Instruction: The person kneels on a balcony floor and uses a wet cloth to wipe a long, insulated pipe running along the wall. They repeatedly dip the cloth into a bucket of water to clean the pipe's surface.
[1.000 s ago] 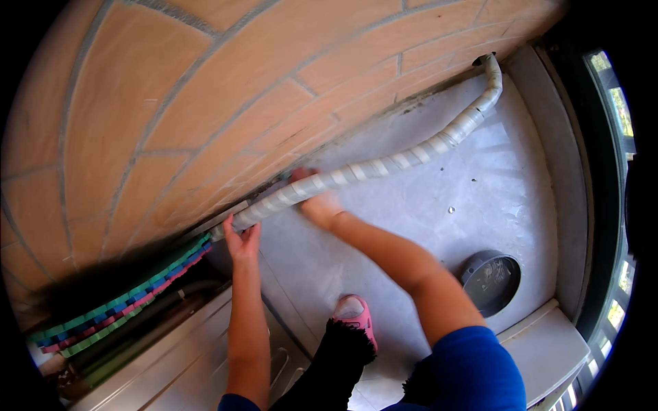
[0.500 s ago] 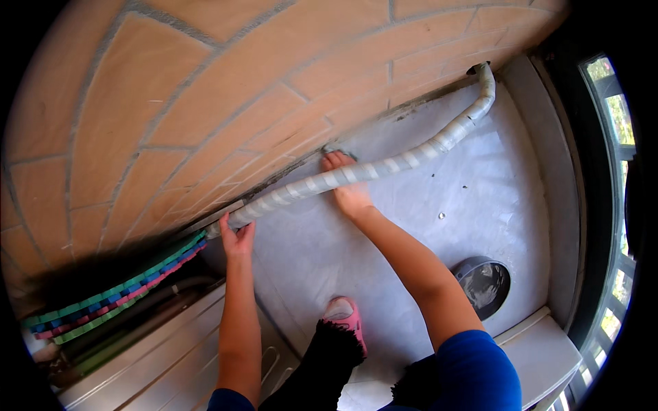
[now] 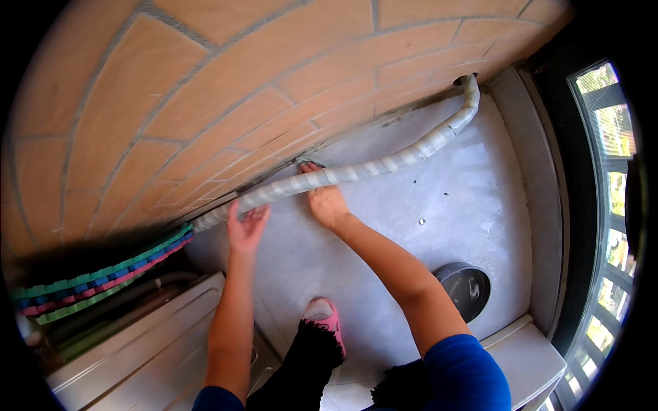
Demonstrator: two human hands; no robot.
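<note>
Fingers [image 3: 259,213] spread, our left grip [image 3: 245,231] has loosened off the grey-white banded hose [image 3: 373,169] mid-frame; our right grip [image 3: 327,204] we can't tell.

The left hand [image 3: 247,231] is held open, thumb [image 3: 234,209] and fingers [image 3: 261,213] spread apart, and the left forearm [image 3: 229,322] is stretched forward. The right arm [image 3: 384,264] is extended forward and leftward, bent slightly at the elbow [image 3: 415,294]; the right hand [image 3: 327,204] is partly hidden, its fingertips [image 3: 310,166] pointed away.
</note>
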